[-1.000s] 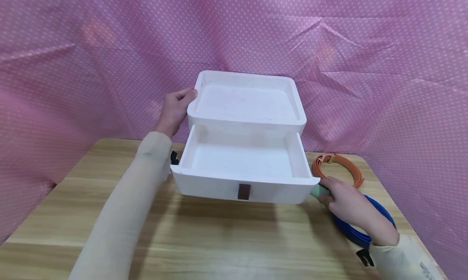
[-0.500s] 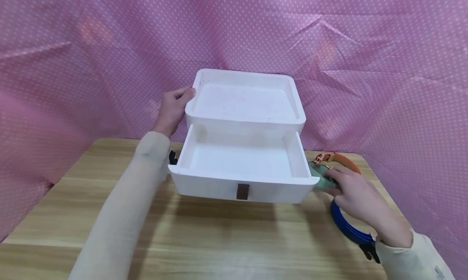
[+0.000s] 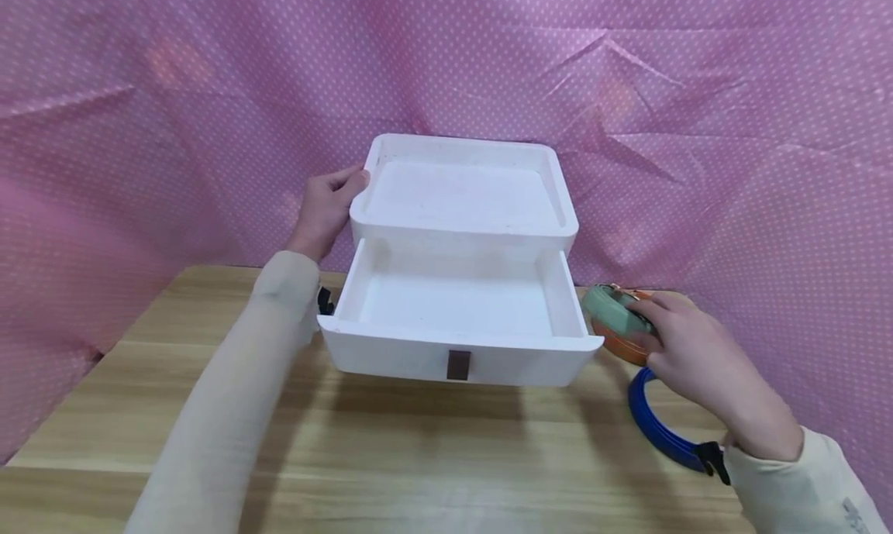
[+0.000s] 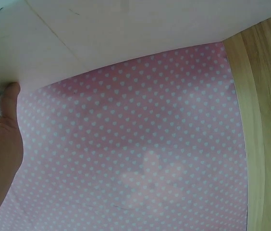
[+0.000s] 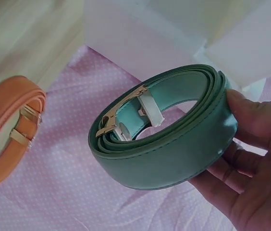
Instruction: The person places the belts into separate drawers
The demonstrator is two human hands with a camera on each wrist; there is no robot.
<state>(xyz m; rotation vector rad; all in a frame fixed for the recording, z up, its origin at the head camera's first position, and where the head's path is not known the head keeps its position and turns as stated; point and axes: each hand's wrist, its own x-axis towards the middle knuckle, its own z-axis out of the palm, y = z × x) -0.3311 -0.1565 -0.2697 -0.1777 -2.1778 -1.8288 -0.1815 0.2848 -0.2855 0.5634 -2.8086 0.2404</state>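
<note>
A white drawer box [image 3: 466, 229] stands on the table, its drawer [image 3: 456, 360] pulled out toward me, with nothing inside. My left hand [image 3: 324, 212] grips the box at its left rear side; in the left wrist view the thumb [image 4: 11, 103] touches the white wall and the other fingers are mostly hidden. To the right of the drawer, my right hand [image 3: 698, 356] holds a coiled green belt [image 3: 614, 309] raised above the table. In the right wrist view thumb and fingers pinch the green belt [image 5: 174, 154] by its side, its gold buckle [image 5: 123, 108] facing up.
A coiled orange belt [image 3: 623, 348] lies on the wooden table [image 3: 432, 456] at the right, partly behind the green belt. Nearer to me lies a coiled blue belt [image 3: 659, 433], partly covered by my right wrist. Pink dotted cloth [image 3: 446, 53] hangs around the back and sides.
My right hand has lifted the green belt up from beside the drawer's front right corner, away from the blue belt. My left hand has kept its grip on the box.
</note>
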